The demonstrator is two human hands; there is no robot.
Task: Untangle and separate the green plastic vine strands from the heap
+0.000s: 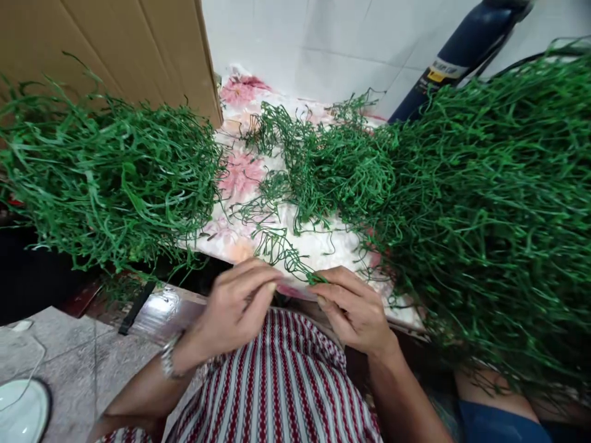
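Observation:
My right hand [353,304] pinches the ends of a few thin green stems [289,255], whose curly tips spread out to the left over the floral cloth [240,231]. Just left of it, my left hand [242,301] is slightly blurred, with thumb and fingertips brought together; whatever may be between them is too small to make out. Beyond my hands lies a loose tangle of green stems [346,172]. It runs into a large heap [498,215] on the right. Another big pile of greens [111,178] sits at the left.
A cardboard panel [152,55] stands behind the left pile. Against the white tiled wall [295,49] leans a dark blue cylinder [457,55]. A person's bare leg and blue shorts [498,421] show at lower right. A round white object [23,409] lies at lower left.

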